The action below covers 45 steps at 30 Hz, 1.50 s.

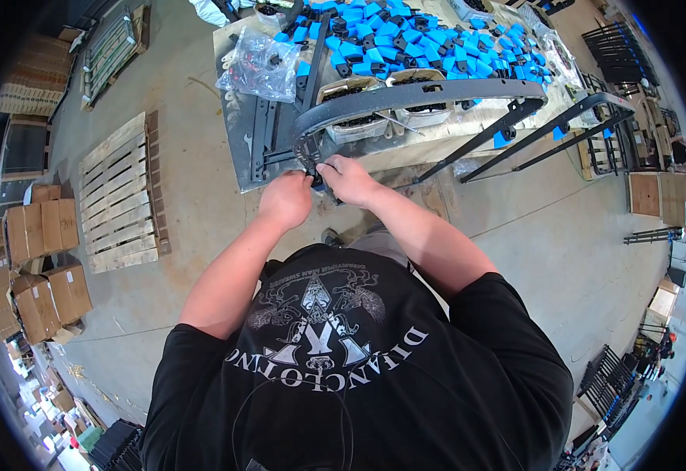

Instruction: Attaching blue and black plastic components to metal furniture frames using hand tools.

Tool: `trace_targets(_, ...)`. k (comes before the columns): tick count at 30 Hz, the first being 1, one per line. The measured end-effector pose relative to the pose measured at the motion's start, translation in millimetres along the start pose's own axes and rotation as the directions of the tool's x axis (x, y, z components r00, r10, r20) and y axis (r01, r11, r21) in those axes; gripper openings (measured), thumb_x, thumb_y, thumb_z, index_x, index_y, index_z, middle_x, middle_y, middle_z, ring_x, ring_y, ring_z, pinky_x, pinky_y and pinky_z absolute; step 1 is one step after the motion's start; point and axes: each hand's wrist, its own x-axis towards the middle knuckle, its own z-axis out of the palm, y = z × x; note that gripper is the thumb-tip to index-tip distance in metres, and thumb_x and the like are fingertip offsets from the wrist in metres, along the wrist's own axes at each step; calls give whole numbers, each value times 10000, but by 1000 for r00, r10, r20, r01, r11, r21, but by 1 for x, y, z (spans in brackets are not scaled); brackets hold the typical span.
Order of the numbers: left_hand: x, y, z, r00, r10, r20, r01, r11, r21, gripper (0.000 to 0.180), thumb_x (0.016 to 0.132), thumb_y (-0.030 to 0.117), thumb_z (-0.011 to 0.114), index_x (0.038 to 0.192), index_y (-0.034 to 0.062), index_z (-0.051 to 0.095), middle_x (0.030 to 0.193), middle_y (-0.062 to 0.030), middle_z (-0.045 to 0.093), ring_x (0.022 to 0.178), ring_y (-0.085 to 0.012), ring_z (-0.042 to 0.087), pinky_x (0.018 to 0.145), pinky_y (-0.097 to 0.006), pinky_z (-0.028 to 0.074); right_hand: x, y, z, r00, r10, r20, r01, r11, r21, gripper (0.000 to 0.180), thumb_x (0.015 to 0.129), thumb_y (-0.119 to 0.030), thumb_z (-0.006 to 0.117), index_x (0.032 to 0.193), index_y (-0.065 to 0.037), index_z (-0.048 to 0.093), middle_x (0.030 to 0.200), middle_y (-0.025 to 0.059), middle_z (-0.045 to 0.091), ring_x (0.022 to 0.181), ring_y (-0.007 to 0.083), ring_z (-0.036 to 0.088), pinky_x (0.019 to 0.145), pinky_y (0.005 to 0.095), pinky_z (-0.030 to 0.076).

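Note:
A black metal frame (421,96) of bent flat tube rests at the table's near edge, and its left corner curves down toward me. At that lower end my left hand (286,201) is closed, its fingertips pinching a small dark part at the frame's end. From the other side my right hand (347,180) closes its fingers round the same end. What lies between the two hands is mostly hidden. Just beyond them, white tubs (354,125) of small black pieces stand on the table (237,133).
Blue and black plastic caps (406,35) are heaped across the table. A clear plastic bag (260,63) and black metal bars (263,129) lie at its left. Another black frame (563,118) leans at the right. A wooden pallet (119,196) and cardboard boxes (40,231) sit on the floor.

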Motion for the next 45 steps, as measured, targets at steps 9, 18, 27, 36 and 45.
trace_targets(9, 0, 3, -1, 999, -29, 20, 29, 1000, -6, 312, 1017, 256, 479, 987, -9, 642, 1048, -259, 660, 981, -450, 627, 867, -530, 489, 0, -24, 1, 932, 351, 91, -362, 914, 184, 516, 1004, -395, 521, 932, 89, 685, 904, 306, 682, 885, 454, 654, 818, 472, 485)
trace_targets(18, 0, 2, -1, 999, -25, 21, 26, 999, -19, 310, 1013, 255, 484, 1004, -9, 646, 1061, -264, 661, 1004, -447, 625, 883, -525, 489, 7, -1, 6, 993, 107, -49, -98, 983, 153, 717, 1027, -552, 383, 963, 94, 687, 840, 220, 697, 884, 374, 684, 803, 431, 513)
trace_targets(27, -2, 4, -4, 998, -53, 39, 52, 999, 3, 326, 1012, 262, 470, 1021, -3, 659, 1117, -251, 662, 1027, -429, 640, 899, -516, 504, 7, -1, -8, 890, 311, 334, -400, 883, 245, 714, 1030, -597, 329, 719, -20, 613, 598, 79, 554, 562, 221, 537, 575, 373, 438)
trace_targets(36, -2, 4, -1, 1000, -24, 11, 25, 1000, -19, 314, 1009, 264, 491, 997, -10, 645, 1056, -259, 662, 994, -449, 630, 869, -529, 496, -3, 0, -2, 980, 183, 72, -197, 924, 328, 496, 1041, -454, 452, 765, -65, 589, 668, 22, 507, 538, 121, 438, 474, 307, 355)
trace_targets(45, -2, -1, 5, 999, 16, -31, -16, 1000, -17, 295, 1005, 241, 498, 952, -13, 638, 1009, -260, 661, 965, -449, 628, 856, -534, 492, -10, -10, 7, 973, 192, 125, -221, 928, 299, 390, 1014, -325, 498, 1068, 27, 657, 858, 104, 644, 755, 183, 589, 687, 347, 474)
